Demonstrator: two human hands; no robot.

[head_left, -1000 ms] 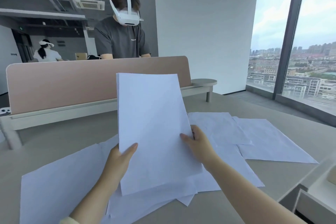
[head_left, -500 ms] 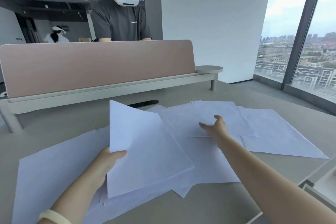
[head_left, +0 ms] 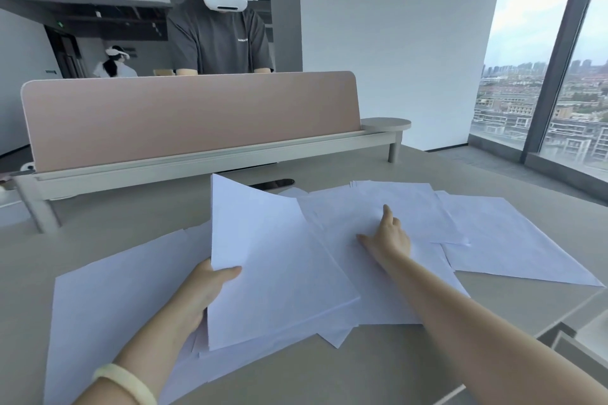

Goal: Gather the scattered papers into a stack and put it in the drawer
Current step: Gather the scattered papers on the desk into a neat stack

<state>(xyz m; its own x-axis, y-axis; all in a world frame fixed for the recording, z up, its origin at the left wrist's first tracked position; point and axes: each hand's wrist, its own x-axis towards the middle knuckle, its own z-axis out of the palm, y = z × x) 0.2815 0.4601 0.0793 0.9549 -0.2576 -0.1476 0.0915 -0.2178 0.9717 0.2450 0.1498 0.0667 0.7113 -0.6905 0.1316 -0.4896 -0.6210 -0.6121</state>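
Note:
White sheets lie scattered over the beige desk (head_left: pixel 329 371). My left hand (head_left: pixel 207 289) grips a gathered stack of papers (head_left: pixel 276 266) by its left edge, thumb on top, with the far end tilted up off the desk. My right hand (head_left: pixel 388 237) reaches forward and lies flat, fingers spread, on a loose sheet (head_left: pixel 394 207) in the middle. More loose sheets lie at the left (head_left: pixel 115 299) and at the right (head_left: pixel 513 246). Part of a drawer unit (head_left: pixel 585 339) shows at the lower right edge; whether it stands open is unclear.
A pink divider panel (head_left: pixel 190 115) on a pale rail (head_left: pixel 197 164) runs across the back of the desk. A person with a white headset (head_left: pixel 223 29) stands behind it. A dark flat object (head_left: pixel 276 183) lies beyond the papers. Large windows are at the right.
My right hand let go of the stack and reached forward onto a loose sheet. My left hand lowered the stack from upright toward the desk.

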